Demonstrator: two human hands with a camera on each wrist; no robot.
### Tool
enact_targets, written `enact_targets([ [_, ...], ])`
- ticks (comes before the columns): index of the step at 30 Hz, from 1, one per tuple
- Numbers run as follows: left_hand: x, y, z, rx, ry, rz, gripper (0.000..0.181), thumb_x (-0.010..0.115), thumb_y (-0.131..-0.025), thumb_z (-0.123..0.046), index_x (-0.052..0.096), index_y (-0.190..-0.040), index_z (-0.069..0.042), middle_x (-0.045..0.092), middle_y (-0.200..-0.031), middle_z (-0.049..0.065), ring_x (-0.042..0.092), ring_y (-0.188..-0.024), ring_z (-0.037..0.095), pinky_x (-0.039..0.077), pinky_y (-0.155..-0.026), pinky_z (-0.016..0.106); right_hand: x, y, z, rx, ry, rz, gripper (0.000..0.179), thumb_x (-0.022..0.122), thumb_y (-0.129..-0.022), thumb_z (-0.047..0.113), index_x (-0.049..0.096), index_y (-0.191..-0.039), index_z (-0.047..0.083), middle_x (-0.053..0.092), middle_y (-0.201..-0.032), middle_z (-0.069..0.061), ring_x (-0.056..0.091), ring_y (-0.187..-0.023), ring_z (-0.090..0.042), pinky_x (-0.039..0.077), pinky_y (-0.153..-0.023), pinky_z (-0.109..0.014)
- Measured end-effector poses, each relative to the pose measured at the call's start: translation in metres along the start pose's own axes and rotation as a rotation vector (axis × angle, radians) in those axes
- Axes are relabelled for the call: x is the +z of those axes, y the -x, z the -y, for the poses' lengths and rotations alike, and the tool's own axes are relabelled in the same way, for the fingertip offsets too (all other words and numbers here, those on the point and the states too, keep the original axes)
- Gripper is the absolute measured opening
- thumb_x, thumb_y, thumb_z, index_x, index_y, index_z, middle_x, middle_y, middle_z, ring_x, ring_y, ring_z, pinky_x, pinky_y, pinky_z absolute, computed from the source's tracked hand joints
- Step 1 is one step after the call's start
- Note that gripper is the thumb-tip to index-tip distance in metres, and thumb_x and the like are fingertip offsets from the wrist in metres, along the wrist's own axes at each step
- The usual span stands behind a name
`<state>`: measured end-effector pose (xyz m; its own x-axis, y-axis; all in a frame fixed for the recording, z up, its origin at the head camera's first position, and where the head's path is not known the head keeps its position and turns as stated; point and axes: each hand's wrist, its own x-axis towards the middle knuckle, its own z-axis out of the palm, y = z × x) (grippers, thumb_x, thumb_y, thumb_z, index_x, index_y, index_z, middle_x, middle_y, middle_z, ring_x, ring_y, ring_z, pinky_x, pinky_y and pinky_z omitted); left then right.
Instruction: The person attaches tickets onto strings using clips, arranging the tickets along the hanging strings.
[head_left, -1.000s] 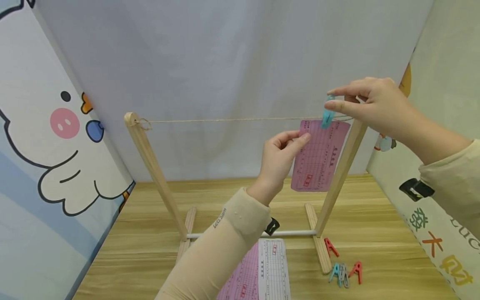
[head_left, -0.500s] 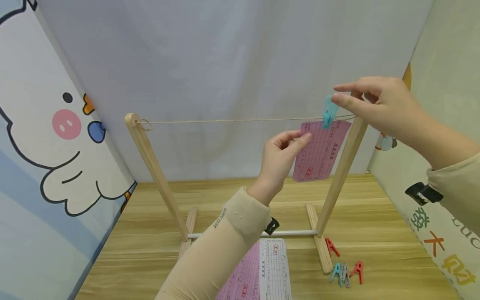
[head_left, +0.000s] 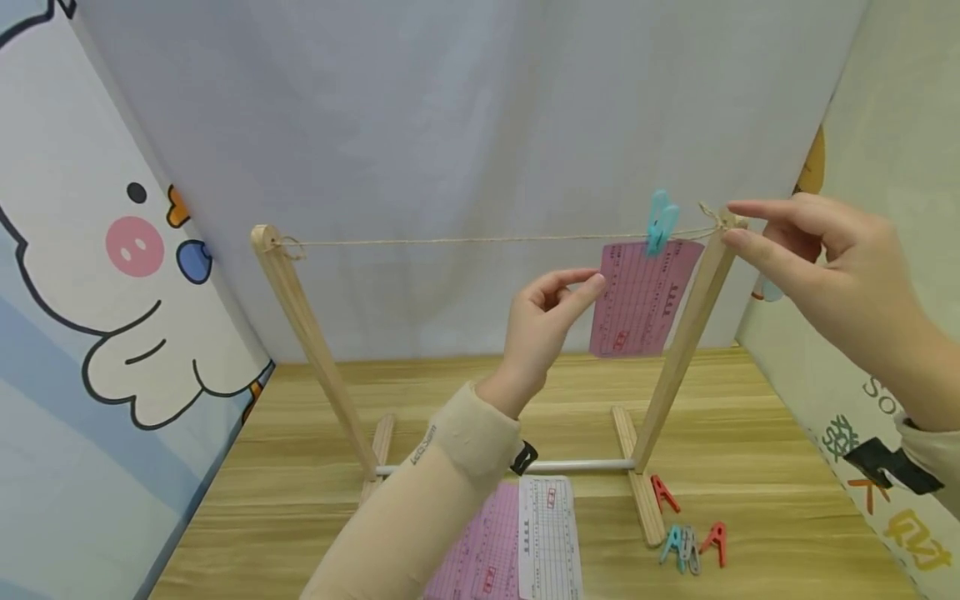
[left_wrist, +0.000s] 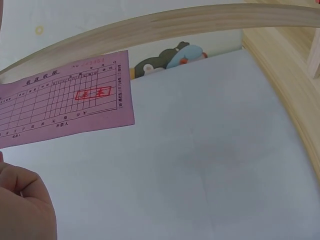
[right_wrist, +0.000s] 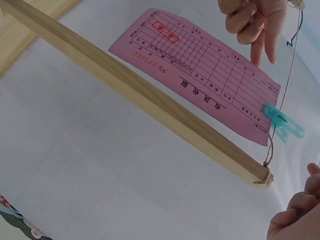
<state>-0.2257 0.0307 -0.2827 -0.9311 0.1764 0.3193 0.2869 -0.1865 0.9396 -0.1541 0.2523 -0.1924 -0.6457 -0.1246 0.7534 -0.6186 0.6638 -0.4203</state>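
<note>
A pink printed slip (head_left: pixel 637 300) hangs from the string (head_left: pixel 450 241) near the right post, held by a light blue clothespin (head_left: pixel 662 221) on its top edge. My left hand (head_left: pixel 543 329) is at the slip's left edge, thumb and forefinger slightly parted in the right wrist view, where the slip (right_wrist: pixel 200 75) and clothespin (right_wrist: pixel 282 121) also show. By the top of the right post my right hand (head_left: pixel 840 267) hovers with thumb and forefinger apart, nothing between them. The left wrist view catches part of my left hand (left_wrist: pixel 25 205) below the slip (left_wrist: pixel 65 100).
The wooden stand has a left post (head_left: pixel 315 350), a right post (head_left: pixel 682 350) and a white crossbar (head_left: pixel 585 467). Pink slips (head_left: pixel 487 533) and a white slip (head_left: pixel 550 533) lie on the table (head_left: pixel 247 517). Red clothespins (head_left: pixel 715 542), a blue one (head_left: pixel 671 544) and a grey one (head_left: pixel 689 550) lie at right.
My right hand has let go of the blue clothespin and moved right and down. My left fingers have drawn back left from the slip, which now hangs from the clothespin.
</note>
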Motion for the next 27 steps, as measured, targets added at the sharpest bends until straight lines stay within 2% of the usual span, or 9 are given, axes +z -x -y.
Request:
enact_targets([
  [8,-0.015,0.008,0.01,0.007,-0.022,0.007,0.027,0.07,-0.092,-0.019,0.071,-0.112,-0.001,0.041,-0.06,-0.01,0.031,-0.055,0.007,0.029,-0.054,0.021,-0.006,0.024,-0.006,0.0,-0.049,-0.061,0.026,0.067,-0.087,-0.009,0.074,-0.11,0.001,0.047,-0.068,0.014,0.033,-0.062,-0.004,0.027,-0.057,-0.017],
  [11,-0.018,0.011,0.014,0.002,-0.034,0.008,0.027,0.071,-0.091,-0.019,0.071,-0.111,-0.001,0.04,-0.059,-0.01,0.03,-0.055,0.008,0.03,-0.055,0.021,-0.005,0.032,-0.008,-0.011,-0.068,-0.073,0.025,0.067,-0.086,-0.012,0.074,-0.108,-0.002,0.045,-0.068,0.013,0.034,-0.063,-0.004,0.027,-0.059,-0.016],
  [15,-0.021,0.017,0.019,-0.006,-0.048,0.013,0.026,0.071,-0.091,-0.018,0.072,-0.11,-0.001,0.038,-0.058,-0.009,0.029,-0.055,0.008,0.029,-0.056,0.021,-0.001,0.044,-0.01,-0.014,-0.047,-0.069,0.025,0.067,-0.085,-0.012,0.073,-0.108,-0.005,0.047,-0.069,0.014,0.035,-0.064,-0.003,0.029,-0.06,-0.015],
  [23,-0.026,0.031,0.026,-0.019,-0.048,0.019,0.028,0.071,-0.09,-0.018,0.071,-0.111,0.001,0.039,-0.058,-0.008,0.03,-0.055,0.008,0.029,-0.056,0.021,0.003,0.068,-0.013,0.033,-0.039,-0.062,0.033,0.067,-0.083,-0.015,0.073,-0.112,0.0,0.045,-0.071,0.013,0.034,-0.065,-0.004,0.029,-0.061,-0.017],
  [27,-0.029,0.037,0.032,-0.044,-0.043,0.006,0.027,0.07,-0.091,-0.019,0.072,-0.11,0.0,0.039,-0.059,-0.009,0.03,-0.055,0.008,0.029,-0.056,0.021,0.006,0.078,-0.012,0.057,-0.123,-0.092,0.032,0.065,-0.081,-0.02,0.071,-0.111,-0.007,0.044,-0.071,0.01,0.034,-0.066,-0.005,0.028,-0.061,-0.018],
])
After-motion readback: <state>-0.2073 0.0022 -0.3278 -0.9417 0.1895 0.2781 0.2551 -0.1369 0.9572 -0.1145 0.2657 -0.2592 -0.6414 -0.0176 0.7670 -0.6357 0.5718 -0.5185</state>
